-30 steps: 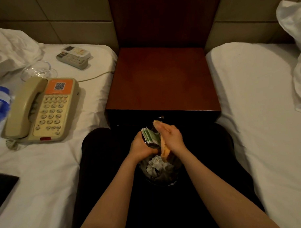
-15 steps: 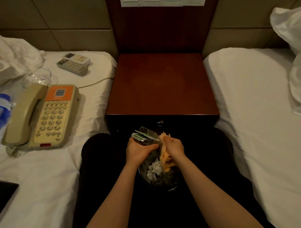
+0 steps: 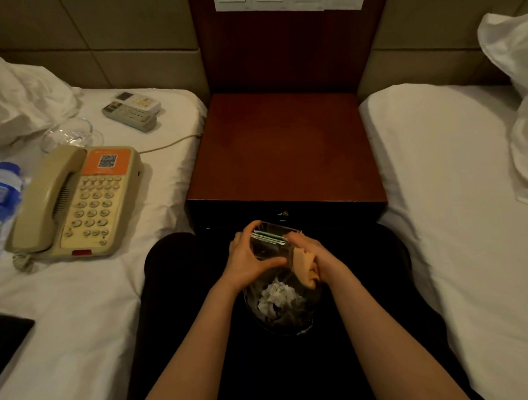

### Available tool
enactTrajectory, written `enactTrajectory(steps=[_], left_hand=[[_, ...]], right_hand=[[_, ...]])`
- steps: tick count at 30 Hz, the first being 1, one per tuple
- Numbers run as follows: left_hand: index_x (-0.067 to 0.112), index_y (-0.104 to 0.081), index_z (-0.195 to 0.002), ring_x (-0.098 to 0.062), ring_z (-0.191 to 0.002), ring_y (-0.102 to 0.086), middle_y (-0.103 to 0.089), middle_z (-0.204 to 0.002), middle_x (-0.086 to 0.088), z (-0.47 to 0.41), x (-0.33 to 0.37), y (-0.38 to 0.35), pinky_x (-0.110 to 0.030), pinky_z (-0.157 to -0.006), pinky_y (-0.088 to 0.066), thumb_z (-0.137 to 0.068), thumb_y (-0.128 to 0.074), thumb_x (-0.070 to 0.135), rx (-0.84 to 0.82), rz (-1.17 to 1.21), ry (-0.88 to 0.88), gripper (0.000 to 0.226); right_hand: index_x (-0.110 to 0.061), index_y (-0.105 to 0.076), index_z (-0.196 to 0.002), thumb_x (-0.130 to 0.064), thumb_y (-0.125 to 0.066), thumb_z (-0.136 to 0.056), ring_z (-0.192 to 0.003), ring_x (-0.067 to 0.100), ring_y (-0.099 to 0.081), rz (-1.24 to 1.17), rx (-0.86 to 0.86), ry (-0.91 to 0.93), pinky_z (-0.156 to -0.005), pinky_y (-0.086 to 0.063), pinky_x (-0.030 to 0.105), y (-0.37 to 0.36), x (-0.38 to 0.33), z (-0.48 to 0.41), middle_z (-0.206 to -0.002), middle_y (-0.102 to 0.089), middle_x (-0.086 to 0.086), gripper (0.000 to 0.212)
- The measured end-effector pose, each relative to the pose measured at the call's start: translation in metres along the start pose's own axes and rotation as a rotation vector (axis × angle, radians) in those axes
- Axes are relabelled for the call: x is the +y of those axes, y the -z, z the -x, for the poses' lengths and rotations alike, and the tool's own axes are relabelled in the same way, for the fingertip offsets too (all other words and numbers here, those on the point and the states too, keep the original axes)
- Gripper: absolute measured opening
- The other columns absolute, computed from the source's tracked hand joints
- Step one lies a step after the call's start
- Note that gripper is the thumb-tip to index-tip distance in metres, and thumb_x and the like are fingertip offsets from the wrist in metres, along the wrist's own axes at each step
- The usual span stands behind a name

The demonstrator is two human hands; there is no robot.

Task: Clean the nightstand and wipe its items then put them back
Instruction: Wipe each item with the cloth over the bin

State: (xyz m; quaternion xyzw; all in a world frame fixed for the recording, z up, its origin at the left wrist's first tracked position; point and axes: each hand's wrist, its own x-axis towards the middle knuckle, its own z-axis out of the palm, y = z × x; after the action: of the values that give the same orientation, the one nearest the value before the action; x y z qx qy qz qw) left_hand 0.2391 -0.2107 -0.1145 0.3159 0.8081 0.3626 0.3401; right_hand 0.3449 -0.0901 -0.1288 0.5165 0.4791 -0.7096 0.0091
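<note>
A bare reddish-brown nightstand (image 3: 285,151) stands between two beds. In front of it, above a bin (image 3: 283,307) with crumpled paper, my left hand (image 3: 247,257) grips a small clear holder (image 3: 270,244) with green-and-white packets in it. My right hand (image 3: 315,255) presses an orange cloth (image 3: 304,267) against the holder's right side. On the left bed lie a beige telephone (image 3: 77,203), two remote controls (image 3: 132,110), a clear glass dish (image 3: 70,133) and a water bottle (image 3: 0,194).
White beds flank the nightstand on both sides, with pillows (image 3: 19,97) at the far left and far right. The phone cord (image 3: 168,144) runs toward the nightstand. A dark flat object (image 3: 7,340) lies at the left edge. A switch panel (image 3: 288,0) is on the wall.
The holder has been turned in my hands so its open top faces up and away. My right hand has slid the cloth along its right side. The view has tilted up slightly.
</note>
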Motion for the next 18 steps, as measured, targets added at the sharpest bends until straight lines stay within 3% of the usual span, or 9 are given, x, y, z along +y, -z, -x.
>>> enactTrajectory(steps=[1,3,6,7,9,10,13,16,18], left_hand=[[0.026,-0.038,-0.136,-0.019,-0.125,-0.041,-0.038,-0.125,0.002,-0.001,0.002,0.005,-0.031,-0.103,-0.039,-0.067,-0.082,0.031,0.01,0.022,-0.036,0.083],[0.023,-0.043,-0.133,-0.018,-0.12,-0.048,-0.042,-0.129,0.004,-0.005,0.003,0.015,-0.028,-0.098,-0.045,-0.068,-0.082,0.027,-0.037,0.071,-0.061,0.076],[0.028,-0.053,-0.118,-0.017,-0.109,-0.06,-0.058,-0.121,0.003,-0.008,0.002,0.023,-0.036,-0.095,-0.051,-0.053,-0.087,0.04,-0.132,0.09,-0.004,0.074],[0.029,-0.056,-0.108,-0.015,-0.103,-0.063,-0.062,-0.113,0.004,-0.008,0.002,0.023,-0.037,-0.092,-0.053,-0.047,-0.087,0.047,-0.118,0.094,0.021,0.071],[0.027,-0.057,-0.098,-0.014,-0.095,-0.064,-0.064,-0.102,0.005,-0.006,0.0,0.018,-0.034,-0.087,-0.055,-0.047,-0.088,0.045,-0.055,0.125,0.065,0.063],[0.023,-0.056,-0.1,-0.013,-0.094,-0.063,-0.063,-0.1,0.006,-0.005,0.0,0.014,-0.03,-0.084,-0.054,-0.051,-0.089,0.04,-0.024,0.119,0.075,0.062],[0.018,-0.055,-0.107,-0.014,-0.096,-0.062,-0.062,-0.102,0.005,-0.005,0.0,0.009,-0.029,-0.085,-0.054,-0.053,-0.089,0.033,0.001,0.137,0.095,0.065],[0.019,-0.055,-0.105,-0.016,-0.099,-0.063,-0.063,-0.105,0.002,-0.006,0.001,0.013,-0.037,-0.089,-0.054,-0.052,-0.09,0.028,-0.029,0.184,0.107,0.064],[0.019,-0.053,-0.104,-0.017,-0.099,-0.062,-0.062,-0.104,0.003,-0.006,0.0,0.016,-0.038,-0.088,-0.054,-0.053,-0.09,0.027,-0.009,0.177,0.108,0.064]], right_hand=[[-0.016,-0.061,-0.098,-0.038,-0.051,-0.093,-0.072,0.014,-0.054,0.022,-0.009,-0.04,-0.061,-0.042,0.027,-0.001,-0.001,0.0,-0.082,-0.056,0.001,0.024],[-0.014,-0.059,-0.113,-0.045,-0.046,-0.094,-0.077,0.017,-0.054,0.073,0.002,-0.105,-0.064,-0.042,0.028,-0.001,-0.004,-0.005,-0.088,-0.057,0.003,0.039],[-0.009,-0.05,-0.131,-0.042,-0.043,-0.096,-0.083,0.019,-0.057,0.093,0.003,-0.116,-0.068,-0.046,0.029,-0.005,-0.01,-0.004,-0.096,-0.059,0.005,0.049],[-0.01,-0.044,-0.138,-0.042,-0.043,-0.097,-0.096,0.022,-0.058,0.07,0.03,-0.106,-0.078,-0.047,0.032,-0.008,-0.01,-0.005,-0.11,-0.06,0.006,0.052],[-0.015,-0.033,-0.145,-0.042,-0.048,-0.094,-0.128,0.026,-0.045,0.027,0.116,-0.042,-0.1,-0.039,0.037,-0.012,-0.009,-0.006,-0.143,-0.043,0.005,0.06],[-0.016,-0.036,-0.144,-0.044,-0.058,-0.088,-0.131,0.026,-0.043,0.004,0.162,0.001,-0.104,-0.038,0.037,-0.013,-0.006,-0.009,-0.146,-0.041,0.004,0.067],[-0.017,-0.049,-0.135,-0.051,-0.072,-0.072,-0.121,0.028,-0.052,-0.027,0.166,0.021,-0.101,-0.044,0.04,-0.012,-0.003,-0.009,-0.134,-0.053,0.003,0.075],[-0.017,-0.052,-0.13,-0.042,-0.059,-0.088,-0.119,0.028,-0.052,0.011,0.077,0.003,-0.089,-0.042,0.031,-0.002,-0.006,-0.006,-0.126,-0.052,0.0,0.049],[-0.018,-0.062,-0.108,-0.041,-0.059,-0.088,-0.088,0.025,-0.06,-0.07,-0.069,0.003,-0.073,-0.046,0.033,0.003,-0.007,-0.002,-0.101,-0.062,0.006,0.031]])
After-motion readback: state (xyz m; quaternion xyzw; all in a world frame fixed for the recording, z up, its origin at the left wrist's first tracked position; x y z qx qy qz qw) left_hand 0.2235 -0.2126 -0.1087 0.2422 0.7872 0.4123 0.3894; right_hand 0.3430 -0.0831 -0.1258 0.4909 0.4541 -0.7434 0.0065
